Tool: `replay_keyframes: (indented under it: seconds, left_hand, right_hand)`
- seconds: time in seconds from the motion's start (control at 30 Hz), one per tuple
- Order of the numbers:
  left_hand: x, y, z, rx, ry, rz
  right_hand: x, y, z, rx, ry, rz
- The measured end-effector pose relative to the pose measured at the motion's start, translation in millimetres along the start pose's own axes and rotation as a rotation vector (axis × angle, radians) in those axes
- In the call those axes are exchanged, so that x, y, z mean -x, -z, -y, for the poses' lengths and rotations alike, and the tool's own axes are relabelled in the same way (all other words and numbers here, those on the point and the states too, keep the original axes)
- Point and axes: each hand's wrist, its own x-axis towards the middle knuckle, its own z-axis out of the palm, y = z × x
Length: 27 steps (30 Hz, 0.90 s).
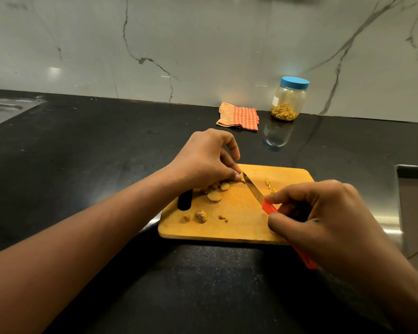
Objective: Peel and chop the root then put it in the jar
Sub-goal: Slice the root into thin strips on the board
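The right hand [323,220], nearest, curls its fingers round the red handle of the knife [254,190], whose blade slants up and left across the wooden cutting board [239,230] on the black desk [94,153]. Brown peel scraps [200,216] lie near the board's front edge, and pale round slices [214,195] sit behind them. The left hand [203,160] pinches the small remaining piece of root [242,178] with curled fingertips, right against the blade tip.

This looks like the chopping step, with the peeling done. The next cut calls for keeping the fingertips tucked back, since the piece is small. Farther off lie a checked cloth [238,115] and the jar [288,100], lid on and already part filled with yellow pieces. It needs opening before anything goes in.
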Motion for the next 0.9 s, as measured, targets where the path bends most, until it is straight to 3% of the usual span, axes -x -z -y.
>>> replay_keyframes:
  seconds: [0.2, 0.43, 0.9]
  left_hand:
    - [1, 3, -3, -0.119, -0.042, 0.060]
    - [7, 23, -11, -0.514, -0.185, 0.292]
    - [5, 25, -7, -0.574, -0.190, 0.325]
  right_hand:
    - [-2, 1, 4, 0.038, 0.019, 0.008]
    - [-13, -2, 11, 0.145, 0.058, 0.042]
    - [3, 17, 17, 0.094, 0.041, 0.085]
